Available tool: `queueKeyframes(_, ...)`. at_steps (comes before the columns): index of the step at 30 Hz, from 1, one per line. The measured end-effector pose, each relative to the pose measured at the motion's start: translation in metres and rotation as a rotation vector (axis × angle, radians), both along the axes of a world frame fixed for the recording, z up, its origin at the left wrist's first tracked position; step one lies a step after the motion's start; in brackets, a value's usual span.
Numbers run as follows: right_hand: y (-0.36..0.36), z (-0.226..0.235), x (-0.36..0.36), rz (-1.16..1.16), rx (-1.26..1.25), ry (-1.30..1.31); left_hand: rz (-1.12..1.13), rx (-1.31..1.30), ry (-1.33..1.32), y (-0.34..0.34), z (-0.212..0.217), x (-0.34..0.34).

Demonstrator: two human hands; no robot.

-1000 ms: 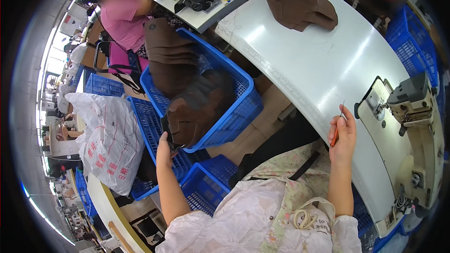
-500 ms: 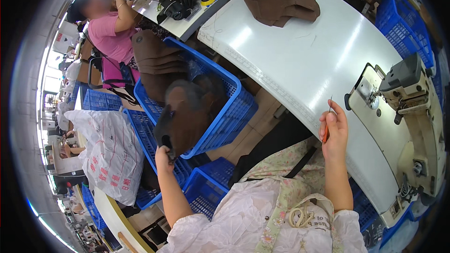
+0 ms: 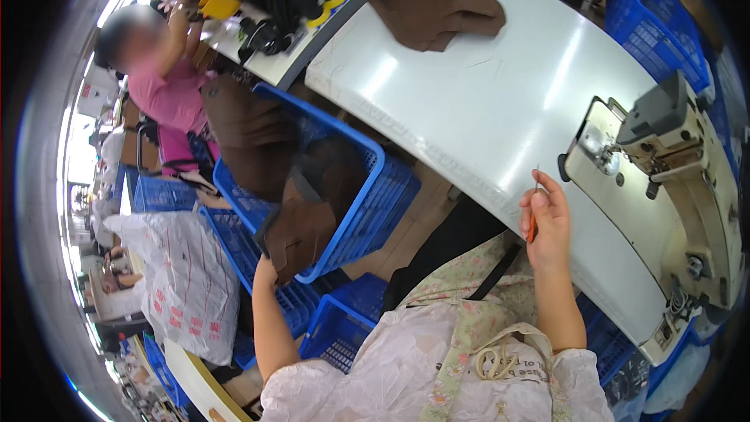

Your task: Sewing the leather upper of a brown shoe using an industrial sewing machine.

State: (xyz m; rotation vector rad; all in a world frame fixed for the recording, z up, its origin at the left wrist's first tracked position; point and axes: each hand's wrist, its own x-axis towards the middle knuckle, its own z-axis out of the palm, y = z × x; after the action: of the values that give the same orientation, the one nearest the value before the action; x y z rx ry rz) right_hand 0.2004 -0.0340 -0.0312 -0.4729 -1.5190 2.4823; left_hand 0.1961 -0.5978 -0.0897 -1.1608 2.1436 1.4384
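Observation:
At the near edge of a blue plastic basket (image 3: 375,195), my left hand (image 3: 266,271) is closed on a brown fabric piece (image 3: 301,236) with a dark edge. The piece hangs over the basket's near side, and its folds partly hide my fingers. More brown pieces (image 3: 246,137) lie stacked in the basket's far part. By the white table's near edge, my right hand (image 3: 549,223) grips a slim orange-handled tool (image 3: 532,228) with a thin metal tip pointing up. Its exact kind is unclear.
Brown fabric (image 3: 430,4) lies on the white table (image 3: 469,101). A sewing machine (image 3: 664,129) stands at right. A white plastic sack (image 3: 183,281) and more blue baskets (image 3: 344,316) are left and below. A person in pink (image 3: 168,98) sits at far left.
The brown piece in my left hand has settled from a blurred swing and now hangs folded over the basket. The view has shifted slightly. My right hand keeps its hold on the tool.

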Motion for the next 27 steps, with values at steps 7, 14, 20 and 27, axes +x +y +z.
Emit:
queueKeyframes(7, 0.020, 0.000, 0.026, 0.012, 0.280, -0.024, -0.457, -1.138, 0.712, 0.011, 0.081, -0.111)
queueKeyframes(14, 0.039, -0.002, 0.036, 0.035, 0.646, -0.051, -1.005, -1.130, 1.412, 0.302, 0.177, -0.325)
queueKeyframes(20, 0.039, -0.008, 0.037, 0.038, 0.604, -0.008, -0.970, -1.019, 1.265, 0.347, 0.206, -0.402)
queueKeyframes(27, 0.040, 0.006, 0.035, 0.046, 0.685, 0.006, -0.892, -0.756, 1.418, 0.343, 0.213, -0.422)
